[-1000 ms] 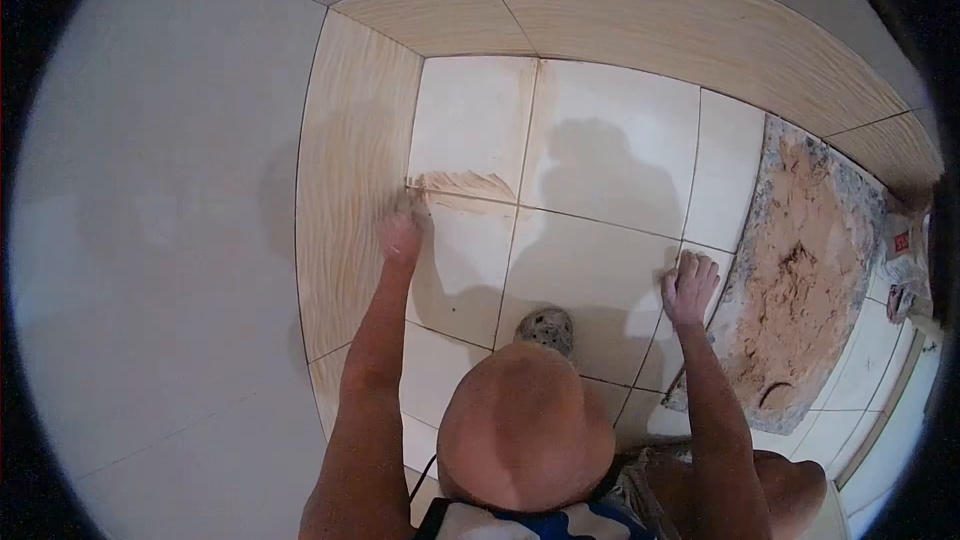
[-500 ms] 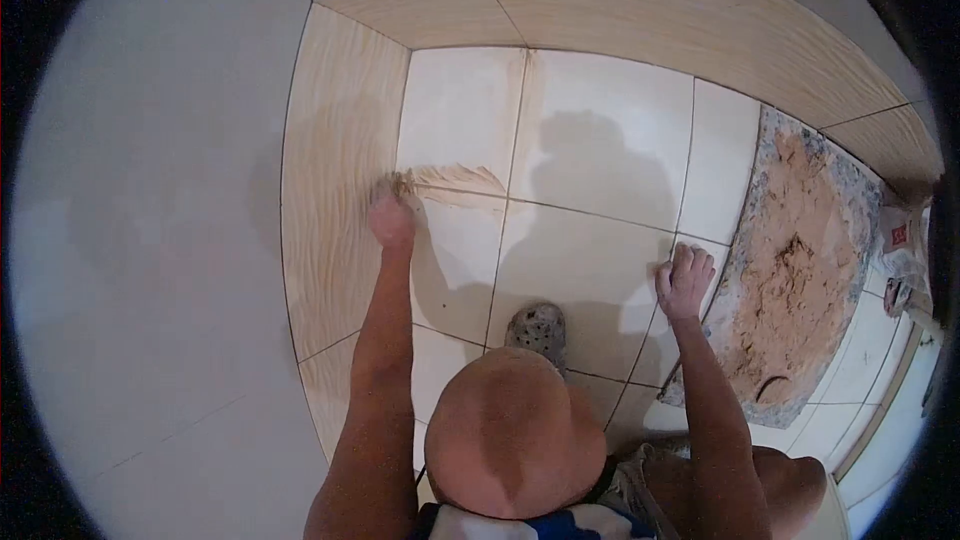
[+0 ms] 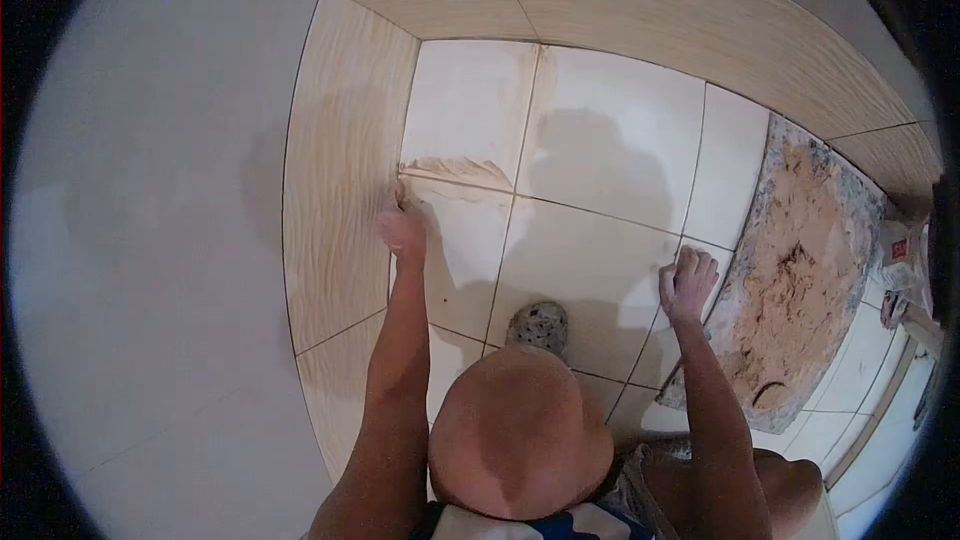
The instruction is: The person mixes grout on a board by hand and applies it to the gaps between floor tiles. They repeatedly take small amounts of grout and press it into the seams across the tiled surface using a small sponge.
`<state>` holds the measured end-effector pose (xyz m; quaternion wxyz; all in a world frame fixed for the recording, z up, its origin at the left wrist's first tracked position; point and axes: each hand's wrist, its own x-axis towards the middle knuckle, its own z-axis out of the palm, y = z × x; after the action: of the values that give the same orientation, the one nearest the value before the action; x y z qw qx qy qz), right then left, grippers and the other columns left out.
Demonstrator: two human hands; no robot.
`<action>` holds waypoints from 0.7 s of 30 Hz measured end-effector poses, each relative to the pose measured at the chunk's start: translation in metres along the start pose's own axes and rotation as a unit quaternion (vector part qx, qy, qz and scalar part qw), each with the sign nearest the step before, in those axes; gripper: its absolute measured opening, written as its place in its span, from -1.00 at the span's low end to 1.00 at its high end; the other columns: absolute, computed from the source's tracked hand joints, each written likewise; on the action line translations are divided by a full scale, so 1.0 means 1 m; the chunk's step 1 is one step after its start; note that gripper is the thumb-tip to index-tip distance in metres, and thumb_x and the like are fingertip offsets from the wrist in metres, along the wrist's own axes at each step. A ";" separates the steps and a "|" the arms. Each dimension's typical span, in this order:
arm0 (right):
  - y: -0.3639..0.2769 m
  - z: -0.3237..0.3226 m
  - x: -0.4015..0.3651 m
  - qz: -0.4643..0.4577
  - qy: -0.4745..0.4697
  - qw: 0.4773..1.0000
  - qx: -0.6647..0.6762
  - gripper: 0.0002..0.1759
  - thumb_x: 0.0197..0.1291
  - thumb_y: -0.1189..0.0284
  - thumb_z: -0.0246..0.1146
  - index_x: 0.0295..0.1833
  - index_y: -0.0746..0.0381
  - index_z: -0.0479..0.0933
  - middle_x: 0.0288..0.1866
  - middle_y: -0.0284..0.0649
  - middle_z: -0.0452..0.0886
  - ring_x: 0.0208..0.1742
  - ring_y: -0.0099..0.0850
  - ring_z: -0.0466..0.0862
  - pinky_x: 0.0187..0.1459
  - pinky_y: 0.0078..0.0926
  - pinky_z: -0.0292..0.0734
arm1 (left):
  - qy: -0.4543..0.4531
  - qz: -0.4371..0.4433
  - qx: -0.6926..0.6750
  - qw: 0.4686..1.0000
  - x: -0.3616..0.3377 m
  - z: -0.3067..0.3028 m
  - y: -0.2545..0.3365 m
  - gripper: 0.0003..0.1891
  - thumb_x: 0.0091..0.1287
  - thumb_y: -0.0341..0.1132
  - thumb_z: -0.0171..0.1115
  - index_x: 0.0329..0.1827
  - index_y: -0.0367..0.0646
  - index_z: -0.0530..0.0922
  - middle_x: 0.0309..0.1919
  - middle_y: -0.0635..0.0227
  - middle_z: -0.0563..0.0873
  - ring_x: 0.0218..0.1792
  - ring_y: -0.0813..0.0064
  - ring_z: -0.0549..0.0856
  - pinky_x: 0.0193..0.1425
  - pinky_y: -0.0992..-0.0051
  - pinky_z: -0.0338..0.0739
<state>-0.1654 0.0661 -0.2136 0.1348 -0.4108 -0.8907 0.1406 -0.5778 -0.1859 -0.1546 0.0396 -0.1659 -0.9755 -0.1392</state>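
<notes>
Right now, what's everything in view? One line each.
floor tiles: several, cream, centre
wood-grain tiles: one band, tan, along the left and top of the floor tiles
wall: one, pale, far left
smear: one, brownish, on the joint just beyond the left hand
powder pile: one, orange-brown, on the sheet at right
sheet: one, grey, under the pile
shoe: one, grey speckled, just beyond the knee
packet: one, white with a red mark, right edge
knee: one, bare, bottom centre
left hand: fingertips at the joint beside the wood-grain tiles
right hand: on a floor tile by the sheet's edge
</notes>
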 end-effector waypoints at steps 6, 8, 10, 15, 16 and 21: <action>0.001 0.001 0.001 -0.012 0.024 1.000 0.009 -0.54 -0.02 0.41 0.20 0.07 0.27 0.43 -0.08 -0.05 0.45 -0.08 -0.07 0.44 -0.09 -0.03 0.31 | 0.053 0.075 -0.031 0.995 -0.008 0.030 0.006 -0.75 0.29 -0.33 0.17 -0.05 -0.21 0.69 -0.25 -0.04 0.73 -0.20 -0.02 0.72 -0.13 0.16 0.60; 0.000 0.001 0.002 -0.015 0.035 0.999 0.014 -0.54 -0.02 0.42 0.19 0.08 0.28 0.42 -0.09 -0.05 0.45 -0.07 -0.07 0.44 -0.09 -0.02 0.31 | -0.042 0.047 -0.047 0.997 -0.005 0.002 0.021 -0.68 0.18 -0.47 0.23 0.02 -0.17 0.66 -0.11 -0.02 0.73 -0.03 0.03 0.72 0.05 0.20 0.61; 0.001 0.003 0.003 -0.007 0.027 0.999 0.015 -0.54 -0.01 0.42 0.19 0.08 0.28 0.43 -0.08 -0.04 0.45 -0.07 -0.06 0.44 -0.09 -0.02 0.32 | -0.041 0.037 0.008 0.998 0.019 0.004 0.009 -0.66 0.19 -0.44 0.24 0.06 -0.16 0.65 -0.07 0.01 0.72 -0.03 0.02 0.71 0.05 0.19 0.60; 0.001 0.001 0.000 0.005 0.005 1.000 0.016 -0.53 0.01 0.40 0.19 0.09 0.28 0.43 -0.05 -0.01 0.45 -0.05 -0.04 0.44 -0.05 -0.02 0.32 | 0.024 0.120 0.120 0.985 0.057 0.021 0.003 -0.66 0.26 -0.34 0.21 0.12 -0.09 0.63 -0.08 0.07 0.71 -0.08 -0.01 0.69 0.01 0.08 0.57; 0.002 0.003 0.000 0.000 0.006 1.000 0.011 -0.53 0.02 0.40 0.19 0.10 0.28 0.43 -0.04 0.00 0.45 -0.05 -0.04 0.44 -0.05 -0.02 0.32 | 0.023 0.121 0.119 0.985 0.054 0.020 0.010 -0.66 0.26 -0.34 0.21 0.12 -0.09 0.63 -0.08 0.07 0.71 -0.08 -0.01 0.69 0.01 0.08 0.57; 0.001 0.004 0.001 -0.010 0.021 1.000 0.012 -0.53 0.03 0.39 0.19 0.11 0.27 0.42 -0.03 0.01 0.45 -0.05 -0.04 0.44 -0.04 0.00 0.31 | -0.083 0.142 -0.074 0.984 -0.001 0.011 0.024 -0.65 0.25 -0.50 0.13 0.09 -0.12 0.67 -0.04 0.05 0.74 0.00 0.06 0.71 0.12 0.24 0.58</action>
<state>-0.1672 0.0668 -0.2174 0.1594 -0.4034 -0.8898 0.1418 -0.5694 -0.1612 -0.1587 -0.0347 -0.3161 -0.9289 -0.1897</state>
